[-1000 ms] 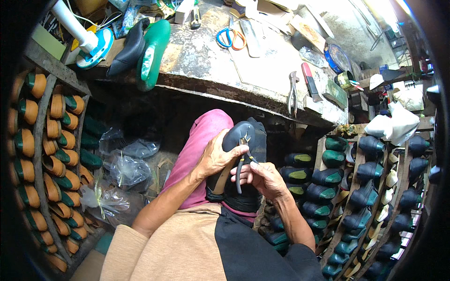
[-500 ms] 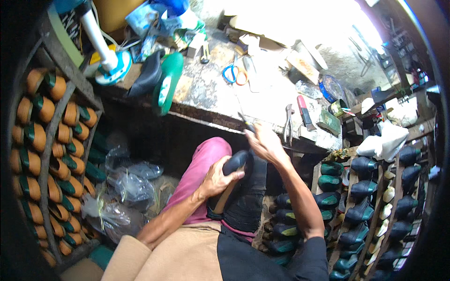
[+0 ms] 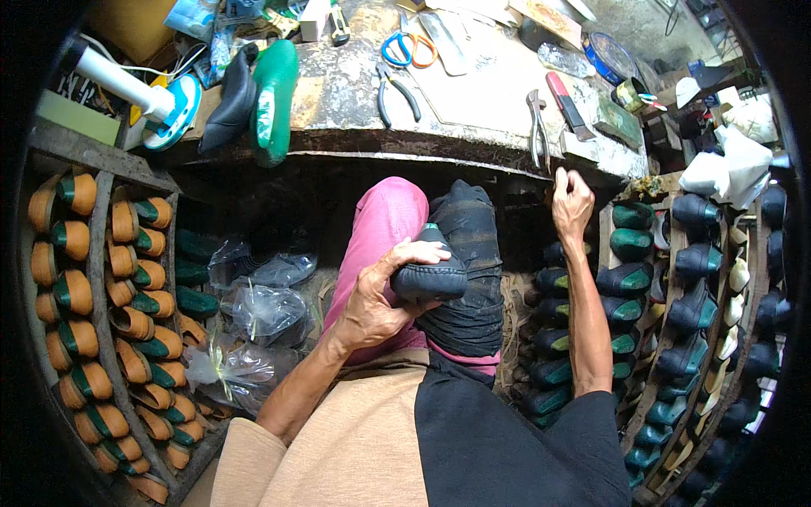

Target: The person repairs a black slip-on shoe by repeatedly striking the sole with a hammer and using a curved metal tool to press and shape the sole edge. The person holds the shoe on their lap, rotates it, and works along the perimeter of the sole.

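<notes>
My left hand (image 3: 380, 296) is wrapped round a black shoe (image 3: 432, 277) above my thighs, its rounded, stitched end toward me. A bit of green shows at the shoe's far end. At the bench's front edge my right hand (image 3: 573, 204) is curled closed, right by the handle ends of a pair of pincers (image 3: 536, 127). Whether its fingers have hold of a handle cannot be made out. Black-handled pliers (image 3: 395, 97) lie spread on the bench, near blue-and-orange scissors (image 3: 409, 51).
A red-handled tool (image 3: 569, 106) lies right of the pincers. The bench (image 3: 338, 93) also bears a green shoe last (image 3: 272, 101) and a black shoe upper (image 3: 228, 100). Racks of tan shoes (image 3: 76, 290) stand left, racks of black-and-green shoes (image 3: 694, 262) right. Plastic bags (image 3: 266, 313) sit beside my leg.
The pliers my right hand held now lie on the bench. That hand has moved right, toward the pincers. My left hand has turned the shoe. The view has shifted.
</notes>
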A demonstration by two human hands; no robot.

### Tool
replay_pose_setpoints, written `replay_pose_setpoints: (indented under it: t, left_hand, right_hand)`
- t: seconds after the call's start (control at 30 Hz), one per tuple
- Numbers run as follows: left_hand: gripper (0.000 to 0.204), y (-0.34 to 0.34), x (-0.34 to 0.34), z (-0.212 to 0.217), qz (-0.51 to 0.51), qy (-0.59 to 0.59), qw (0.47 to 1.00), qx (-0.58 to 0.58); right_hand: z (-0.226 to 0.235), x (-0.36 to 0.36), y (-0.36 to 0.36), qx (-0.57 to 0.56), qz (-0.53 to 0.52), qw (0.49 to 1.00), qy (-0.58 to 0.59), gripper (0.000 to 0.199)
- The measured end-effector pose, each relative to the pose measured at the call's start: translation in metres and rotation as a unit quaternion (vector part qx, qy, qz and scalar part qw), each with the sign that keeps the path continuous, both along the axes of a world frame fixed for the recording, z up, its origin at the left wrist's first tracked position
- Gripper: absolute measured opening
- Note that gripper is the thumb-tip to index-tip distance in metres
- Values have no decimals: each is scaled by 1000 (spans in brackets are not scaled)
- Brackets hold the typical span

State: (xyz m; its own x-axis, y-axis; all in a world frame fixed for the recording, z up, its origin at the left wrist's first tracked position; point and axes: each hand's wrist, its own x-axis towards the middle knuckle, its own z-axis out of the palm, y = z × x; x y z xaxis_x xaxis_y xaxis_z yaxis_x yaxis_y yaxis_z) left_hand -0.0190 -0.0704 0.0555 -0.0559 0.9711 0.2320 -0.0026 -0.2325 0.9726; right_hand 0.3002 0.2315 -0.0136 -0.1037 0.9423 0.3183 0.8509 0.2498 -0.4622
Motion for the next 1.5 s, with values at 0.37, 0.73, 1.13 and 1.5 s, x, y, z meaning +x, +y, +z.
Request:
replay_pose_setpoints:
  t: [0.37, 0.73, 1.13, 1.5]
  left_hand:
    - [77, 1, -8, 31, -28, 72, 994, -80]
    - [63, -21, -40, 39, 28, 14, 993, -118]
    - [62, -10, -29, 27, 17, -14, 994, -107]
    - [55, 3, 12, 41, 34, 123, 990, -53]
  right_hand:
    - [-270, 13, 22, -387, -73, 874, 284, 57]
    - [-259, -16, 20, -179, 30, 976, 123, 65]
    - [-4, 59, -216, -337, 58, 880, 329, 48]
    - [93, -3, -235, -379, 302, 731, 481, 53]
